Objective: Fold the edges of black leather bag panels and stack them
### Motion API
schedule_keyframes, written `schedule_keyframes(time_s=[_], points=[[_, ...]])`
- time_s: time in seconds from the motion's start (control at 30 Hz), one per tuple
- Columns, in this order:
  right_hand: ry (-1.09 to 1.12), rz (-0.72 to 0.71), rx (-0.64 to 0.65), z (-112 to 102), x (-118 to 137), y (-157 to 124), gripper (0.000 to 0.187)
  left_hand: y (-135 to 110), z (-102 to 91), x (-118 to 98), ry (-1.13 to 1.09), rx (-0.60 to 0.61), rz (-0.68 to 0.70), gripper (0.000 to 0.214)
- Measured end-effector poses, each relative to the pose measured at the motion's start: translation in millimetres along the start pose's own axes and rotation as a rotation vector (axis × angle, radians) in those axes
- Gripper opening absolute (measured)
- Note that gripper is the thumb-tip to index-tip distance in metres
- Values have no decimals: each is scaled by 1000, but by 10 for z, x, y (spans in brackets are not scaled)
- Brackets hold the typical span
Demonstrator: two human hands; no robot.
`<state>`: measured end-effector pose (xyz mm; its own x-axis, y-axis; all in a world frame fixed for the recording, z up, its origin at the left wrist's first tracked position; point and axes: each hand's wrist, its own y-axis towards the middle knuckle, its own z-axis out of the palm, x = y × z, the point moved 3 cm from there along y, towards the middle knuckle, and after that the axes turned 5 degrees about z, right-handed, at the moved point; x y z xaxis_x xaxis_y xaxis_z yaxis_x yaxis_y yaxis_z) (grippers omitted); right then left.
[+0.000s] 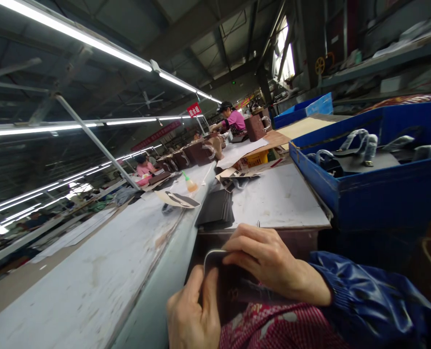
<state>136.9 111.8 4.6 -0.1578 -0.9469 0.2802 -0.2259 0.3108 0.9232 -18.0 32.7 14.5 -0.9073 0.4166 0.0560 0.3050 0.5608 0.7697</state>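
Note:
At the bottom middle, in front of the lap, a dark brown leather-like piece with a pale, curved edge is held between both hands. My left hand pinches its left edge between thumb and fingers. My right hand grips the top edge, fingers bent over it and the thumb hidden. The lower part of the piece blends into shadow, so its full shape cannot be made out. Just beyond the hands, a stack of black flat pieces lies at the corner of the white worktop.
A blue bin at the right holds black pieces with plastic-wrapped handles. Cut card scraps lie behind the stack. A green-tipped glue bottle and a pale cutout are on the long table. Co-workers sit farther back.

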Motion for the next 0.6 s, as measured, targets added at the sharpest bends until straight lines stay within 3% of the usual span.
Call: schedule_keyframes(time_s=[0.13, 0.23, 0.33, 0.43, 0.5, 0.6], points=[[-112, -101, -95, 5, 124, 45, 13, 29, 19, -109, 125, -169, -32, 22], [72, 26, -41, -56, 110, 96, 21, 35, 26, -198, 90, -249, 43, 22], [423, 303, 209, -92, 16, 117, 35, 13, 49, -198, -109, -197, 15, 17], [647, 478, 398, -83, -57, 83, 43, -25, 101, -135, -372, -93, -260, 6], [674, 499, 405, -61, -88, 58, 45, -33, 128, -126, -451, -47, -363, 21], [615, 454, 354, -1, -100, 14, 45, -11, 135, -150, -369, -1, -285, 18]])
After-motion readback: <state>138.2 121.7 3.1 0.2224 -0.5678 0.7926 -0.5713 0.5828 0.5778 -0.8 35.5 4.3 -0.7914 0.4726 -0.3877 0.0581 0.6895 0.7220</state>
